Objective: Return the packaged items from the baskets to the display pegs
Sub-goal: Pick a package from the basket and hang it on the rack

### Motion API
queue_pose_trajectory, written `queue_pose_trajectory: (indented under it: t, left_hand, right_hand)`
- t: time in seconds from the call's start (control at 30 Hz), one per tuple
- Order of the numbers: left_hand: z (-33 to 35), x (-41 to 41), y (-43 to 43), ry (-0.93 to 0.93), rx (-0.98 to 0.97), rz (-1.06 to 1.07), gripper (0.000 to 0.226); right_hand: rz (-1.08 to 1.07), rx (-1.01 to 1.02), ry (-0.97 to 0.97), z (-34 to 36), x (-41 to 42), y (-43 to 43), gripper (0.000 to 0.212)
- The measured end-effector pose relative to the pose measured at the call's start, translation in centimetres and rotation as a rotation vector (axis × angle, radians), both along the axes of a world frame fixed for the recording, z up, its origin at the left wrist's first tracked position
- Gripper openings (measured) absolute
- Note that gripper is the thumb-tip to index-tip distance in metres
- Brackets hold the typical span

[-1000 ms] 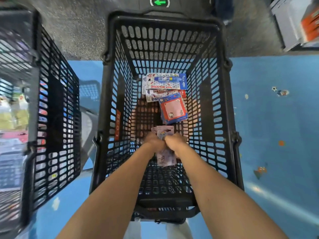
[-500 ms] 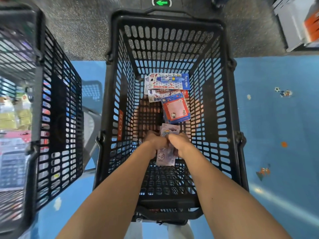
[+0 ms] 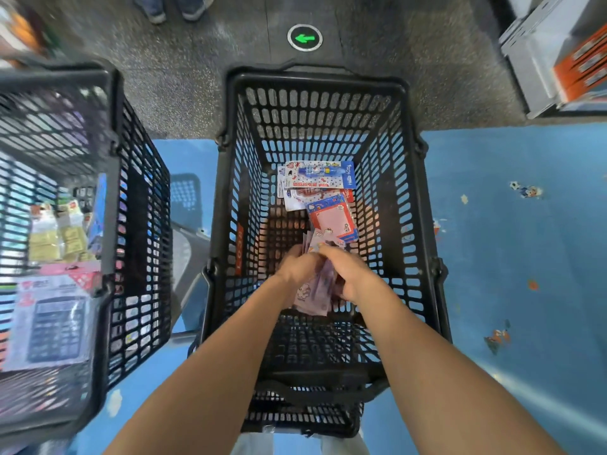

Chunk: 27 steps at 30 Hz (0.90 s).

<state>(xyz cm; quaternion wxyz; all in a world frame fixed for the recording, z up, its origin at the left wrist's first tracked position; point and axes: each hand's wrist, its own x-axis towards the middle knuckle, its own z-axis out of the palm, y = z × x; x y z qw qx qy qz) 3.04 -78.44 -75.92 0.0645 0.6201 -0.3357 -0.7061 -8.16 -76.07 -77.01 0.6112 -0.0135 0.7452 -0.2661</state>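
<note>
Left hand (image 3: 297, 266) and right hand (image 3: 348, 270) both grip purple packets (image 3: 312, 298), long axis probably fore-aft; other cards (image 3: 320, 183) lie just beyond.

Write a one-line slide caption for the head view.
Left hand and right hand grip a stack of purple packets inside a black basket; more carded items lie at its far end.
</note>
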Motion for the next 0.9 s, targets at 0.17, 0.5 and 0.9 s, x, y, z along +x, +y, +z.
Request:
queue_pose_trajectory:
  t: [0.17, 0.5, 0.9]
  left_hand:
    - [4.7, 2.1, -0.7, 0.129, -0.009, 0.131, 0.029]
    - [19.3, 10.3, -1.8, 0.615, 0.063, 0.375, 0.048]
    - [38.9, 26.3, -0.3, 0.562, -0.447, 0.613, 0.070]
  right_hand:
    - [-0.017, -0.172, 0.025, 5.3, 1.0, -0.6, 0.009]
    - [0.086, -0.538, 0.032, 20.7, 8.9, -2.8, 0.028]
    - [0.443, -0.862, 0.013, 41.6, 24.8, -2.0, 0.044]
